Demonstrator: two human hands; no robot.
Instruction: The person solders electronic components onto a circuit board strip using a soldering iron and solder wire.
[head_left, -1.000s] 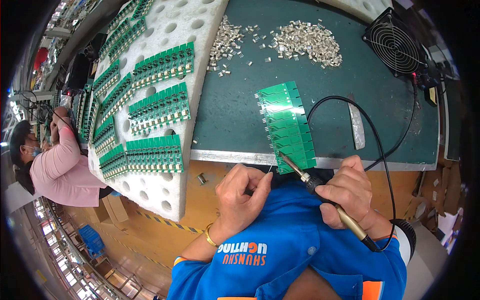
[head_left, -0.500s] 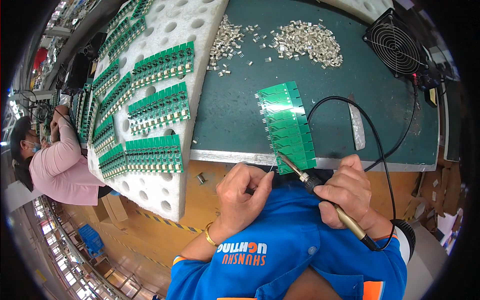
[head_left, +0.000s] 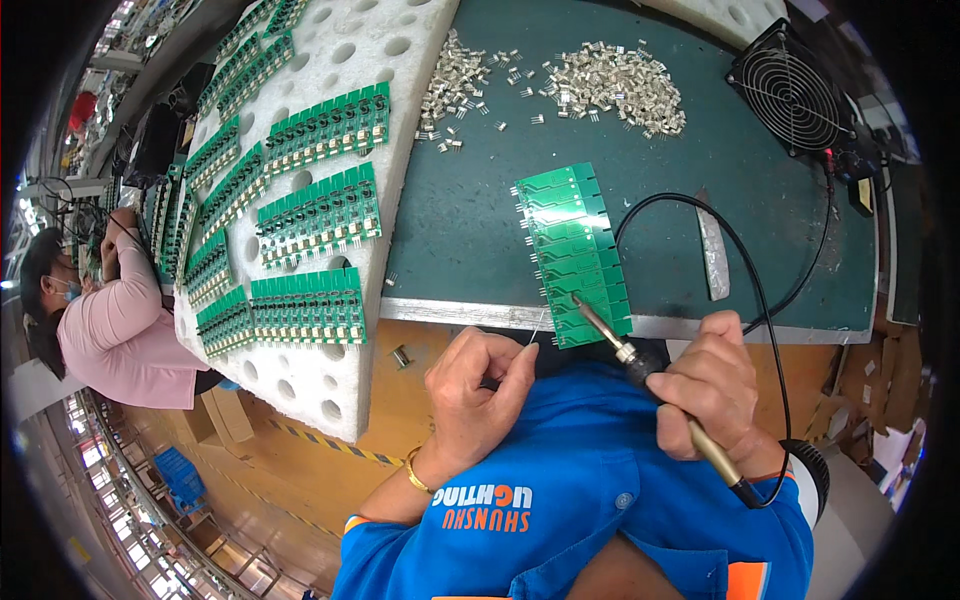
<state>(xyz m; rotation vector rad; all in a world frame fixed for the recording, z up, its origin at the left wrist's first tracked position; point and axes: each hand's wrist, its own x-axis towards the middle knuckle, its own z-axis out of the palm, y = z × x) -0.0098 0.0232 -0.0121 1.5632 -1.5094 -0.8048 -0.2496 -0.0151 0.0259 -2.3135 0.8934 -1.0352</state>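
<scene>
A green circuit board panel (head_left: 572, 255) lies at the bench's near edge, its traces facing up and pins sticking out along its left side. My right hand (head_left: 708, 388) is closed round the handle of a soldering iron (head_left: 628, 352). The iron's tip is over the lower part of the panel; whether it touches cannot be made out. Left of the panel, my left hand (head_left: 478, 385) pinches a thin strand of solder wire (head_left: 537, 326) between thumb and forefinger. The wire's upper end points up beside the panel's lower left corner.
White foam board (head_left: 340, 395) at left carries several green circuit boards (head_left: 318, 215). Small metal-and-white connectors (head_left: 615, 88) lie heaped at the back. A black fan (head_left: 792, 88) stands back right. The iron's black cable (head_left: 745, 250) loops past a metal strip (head_left: 713, 250). A co-worker (head_left: 120, 310) sits far left.
My right hand has drawn the iron slightly to the right and its tip has shifted up the panel. My left hand has pulled back a little to the left with the solder wire.
</scene>
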